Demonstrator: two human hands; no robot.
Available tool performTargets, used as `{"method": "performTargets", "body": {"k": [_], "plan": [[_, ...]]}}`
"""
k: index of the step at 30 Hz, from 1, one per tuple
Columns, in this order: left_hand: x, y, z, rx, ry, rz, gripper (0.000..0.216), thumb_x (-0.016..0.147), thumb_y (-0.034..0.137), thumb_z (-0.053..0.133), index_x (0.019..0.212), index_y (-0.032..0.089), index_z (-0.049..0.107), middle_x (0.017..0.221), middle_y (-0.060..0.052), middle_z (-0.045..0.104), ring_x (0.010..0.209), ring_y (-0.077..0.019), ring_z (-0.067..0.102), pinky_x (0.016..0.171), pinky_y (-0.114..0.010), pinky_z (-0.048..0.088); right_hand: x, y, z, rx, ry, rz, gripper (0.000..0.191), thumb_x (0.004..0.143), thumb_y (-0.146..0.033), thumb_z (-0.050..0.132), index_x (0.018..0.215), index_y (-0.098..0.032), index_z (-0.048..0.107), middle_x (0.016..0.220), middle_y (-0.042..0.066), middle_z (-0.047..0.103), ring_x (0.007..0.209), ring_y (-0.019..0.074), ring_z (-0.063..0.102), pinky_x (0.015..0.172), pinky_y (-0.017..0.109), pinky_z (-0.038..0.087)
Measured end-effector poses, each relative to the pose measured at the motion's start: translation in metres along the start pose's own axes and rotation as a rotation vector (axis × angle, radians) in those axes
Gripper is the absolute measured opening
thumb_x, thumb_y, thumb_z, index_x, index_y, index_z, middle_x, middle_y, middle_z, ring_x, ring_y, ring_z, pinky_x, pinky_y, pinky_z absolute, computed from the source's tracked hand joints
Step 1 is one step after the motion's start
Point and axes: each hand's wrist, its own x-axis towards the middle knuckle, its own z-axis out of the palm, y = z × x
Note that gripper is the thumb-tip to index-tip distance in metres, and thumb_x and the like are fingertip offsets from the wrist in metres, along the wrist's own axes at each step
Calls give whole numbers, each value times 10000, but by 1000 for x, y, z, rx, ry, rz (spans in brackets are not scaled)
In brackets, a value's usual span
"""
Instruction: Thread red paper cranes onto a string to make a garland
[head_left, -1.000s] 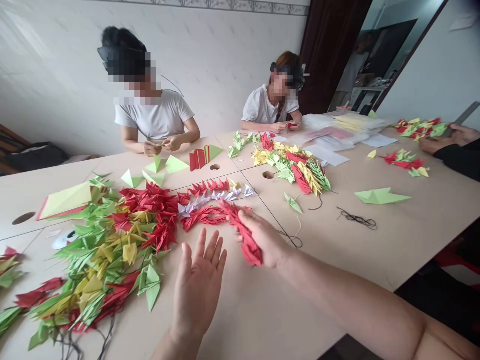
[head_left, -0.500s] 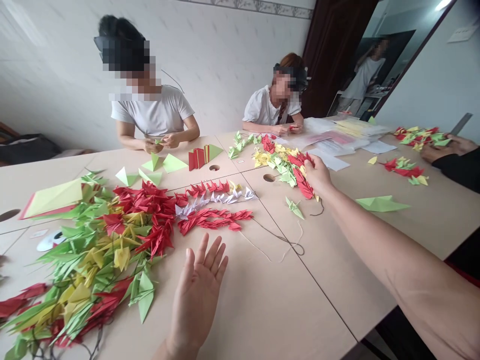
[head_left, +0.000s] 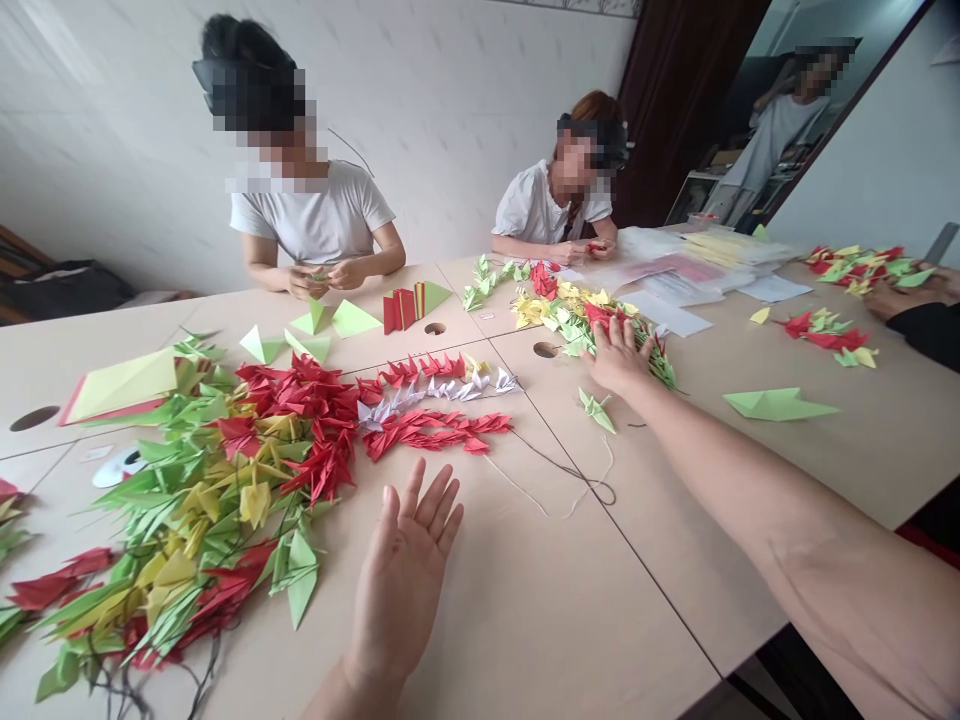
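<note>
Right hand point(head_left: 619, 355) is stretched far across the pale wooden tabletop point(head_left: 525, 620). Its fingers point(head_left: 609, 332) are apart & laid flat on the near end of 1 long bunch of red, yellow & green folded paper cranes point(head_left: 559, 305), clamped on nothing. Left hand point(head_left: 405, 590) hangs low over the tabletop near the front edge, fingers point(head_left: 420, 505) spread, holding nothing.

Nearest to it is 1 string of red folded paper cranes point(head_left: 435, 432), flat on the tabletop just beyond the fingertips. Behind that lies 1 string of red & white paper cranes point(head_left: 439, 380). Left of both is 1 big loose heap of green, yellow & red paper cranes point(head_left: 217, 480).

- 1 single light-green paper crane point(head_left: 598, 408) sits just beside the right wrist.
- 1 dark thread point(head_left: 577, 478) loops btwn the two arms.
- 3 round holes point(head_left: 545, 350) are in the tabletop: 2 near the middle, 1 at the left.
- 4 light-green folded paper triangles point(head_left: 352, 318) lie at the far side.
- 1 flat green folded paper piece point(head_left: 776, 403) lies to the right.

Opposite sit 2 people in white T-shirts point(head_left: 315, 225), each w/ both hands on small paper. Another person's hand point(head_left: 904, 298) rests at the far right edge.
</note>
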Motion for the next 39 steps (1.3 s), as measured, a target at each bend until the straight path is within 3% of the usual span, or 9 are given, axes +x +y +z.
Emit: {"method": "performTargets", "body": {"k": [6, 9, 15, 18, 22, 25, 28, 33, 39], "plan": [[0, -1, -2, 21, -26, 15, 579, 915, 584, 487, 1410, 283, 496, 1436, -104, 558, 1375, -238, 465, 1176, -425, 291, -3, -2, -5, 17, 43, -43, 662, 1006, -464, 360, 1557, -125, 221, 1626, 244, 46, 1498, 400, 52, 1099, 706, 60], [1, -2, -3, 56, -44, 27, 585, 929, 584, 458, 1431, 282, 467, 1439, -99, 556, 1372, -235, 469, 1161, -416, 310, -8, -1, -9, 67, 26, -87, 660, 1016, -483, 290, 1504, -42, 342, 1583, 324, 104, 1486, 408, 110, 1061, 683, 90], [3, -8, -10, 194, -90, 91, 614, 919, 627, 432, 1439, 299, 442, 1461, -93, 533, 1367, -245, 471, 1114, -409, 368, -33, -25, -47, 213, 109, -214, 743, 974, -533, 417, 1493, -7, 343, 1580, 331, 146, 1471, 471, 65, 1051, 726, 13], [2, -12, -14, 370, -126, 221, 573, 887, 602, 535, 1378, 308, 503, 1424, -94, 560, 1298, -257, 530, 1056, -408, 423, -83, -61, -54, 382, 163, -480, 710, 998, -472, 406, 1487, 37, 331, 1578, 317, 207, 1496, 395, 97, 1151, 592, 148], [-5, -7, -12, 709, -159, 496, 400, 851, 434, 681, 1210, 268, 619, 1282, -90, 634, 1117, -216, 622, 947, -342, 488, -175, -107, -21, 505, -97, -1002, 646, 996, -478, 404, 1517, -103, 329, 1617, 194, 225, 1507, 310, 167, 1182, 525, 267], [-14, 13, -10, 886, -37, 734, 211, 878, 350, 646, 1046, 224, 666, 1100, -70, 687, 954, -168, 653, 868, -293, 506, -220, -120, 7, 455, -279, -1162, 624, 981, -460, 449, 1500, -123, 368, 1589, 182, 308, 1493, 326, 213, 1190, 554, 259], [-21, 49, -16, 1114, 167, 861, 159, 878, 330, 618, 957, 203, 672, 954, -54, 714, 864, -161, 654, 791, -269, 514, -228, -119, 16, 402, -400, -1195, 621, 990, -495, 409, 1485, -122, 409, 1580, 183, 322, 1486, 336, 227, 1200, 571, 225], [-17, 120, -44, 1844, 600, 787, 216, 888, 325, 526, 963, 209, 692, 909, -40, 711, 765, -178, 642, 695, -287, 513, -215, -115, 3, 374, -524, -1218, 597, 1000, -482, 394, 1502, -159, 396, 1602, 173, 254, 1494, 342, 182, 1204, 580, 188], [29, 174, -46, 2109, 655, 724, 302, 849, 306, 560, 1089, 193, 703, 1142, -114, 659, 1090, -301, 591, 949, -407, 463, -215, -117, -4, 392, -564, -1215, 572, 997, -451, 426, 1487, -155, 426, 1606, 186, 234, 1500, 344, 155, 1210, 566, 165]]}}
